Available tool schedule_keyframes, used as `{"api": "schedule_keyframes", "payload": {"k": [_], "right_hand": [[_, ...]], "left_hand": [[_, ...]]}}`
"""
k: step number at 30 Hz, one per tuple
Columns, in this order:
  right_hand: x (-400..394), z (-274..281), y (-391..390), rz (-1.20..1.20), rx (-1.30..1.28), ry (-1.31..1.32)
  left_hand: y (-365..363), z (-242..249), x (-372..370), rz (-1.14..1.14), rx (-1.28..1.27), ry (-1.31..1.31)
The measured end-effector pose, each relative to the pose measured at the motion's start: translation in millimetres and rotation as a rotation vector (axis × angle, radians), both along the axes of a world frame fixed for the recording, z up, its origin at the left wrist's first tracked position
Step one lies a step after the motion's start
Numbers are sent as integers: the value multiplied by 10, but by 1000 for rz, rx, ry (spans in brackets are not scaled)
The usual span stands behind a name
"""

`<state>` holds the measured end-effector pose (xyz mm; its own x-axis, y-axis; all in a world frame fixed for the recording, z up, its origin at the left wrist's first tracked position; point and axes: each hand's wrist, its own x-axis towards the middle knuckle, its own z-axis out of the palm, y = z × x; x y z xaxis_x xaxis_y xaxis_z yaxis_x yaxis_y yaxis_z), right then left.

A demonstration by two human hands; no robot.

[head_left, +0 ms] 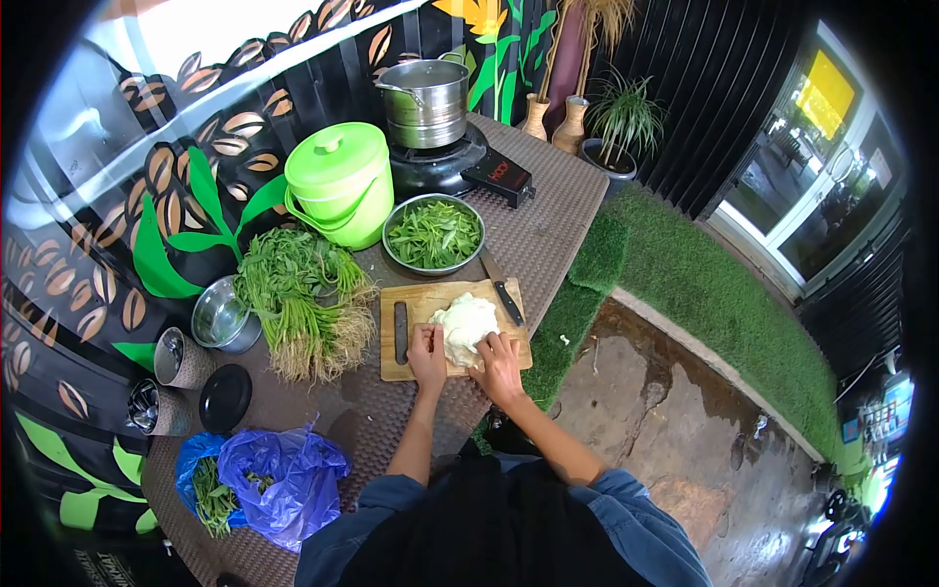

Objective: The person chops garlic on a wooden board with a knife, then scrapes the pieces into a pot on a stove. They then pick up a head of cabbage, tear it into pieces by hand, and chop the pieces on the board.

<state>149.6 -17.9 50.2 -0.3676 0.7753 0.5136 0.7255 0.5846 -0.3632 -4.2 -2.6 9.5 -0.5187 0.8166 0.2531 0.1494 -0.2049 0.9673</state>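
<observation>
On a wooden cutting board [393, 368] lies a pale, creamy-white lumpy head that looks like a cauliflower [466, 325]. My left hand [427, 354] pinches its lower left edge, with the fingertips pressed together. At the lower right edge, the bent fingers of my right hand [500, 367] grip it too. A knife [507, 301] with a black handle lies along the board's right side, its blade pointing away from me. Just beyond the board sits a metal bowl [389, 250] of cut green leaves [433, 235]. The underside of the cauliflower is hidden.
Left of the board lies a rooted bunch of greens [303, 293], beside a metal pot [226, 315]. A green lidded bucket [340, 186] and a burner [430, 168] bearing a steel pot [423, 103] stand behind. Blue plastic bags [284, 484] lie near left. The table's edge [579, 245] runs along the right.
</observation>
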Motion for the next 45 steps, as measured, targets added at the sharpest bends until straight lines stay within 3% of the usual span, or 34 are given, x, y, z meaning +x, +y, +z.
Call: {"api": "schedule_keyframes", "payload": {"k": [11,21,36,45], "right_hand": [[17,-133,-99,-21,42,93],[35,-80,-56,14,-17,12],[26,-143,-103,-28,-37,154],[32,-124,-119,93,-99,283]], "left_hand": [[-7,4,-1,4,-5,30],[-19,49,27,23,-10,11],[-13,37,39,78,-19,45],[-5,46,27,126,-17,48]]}}
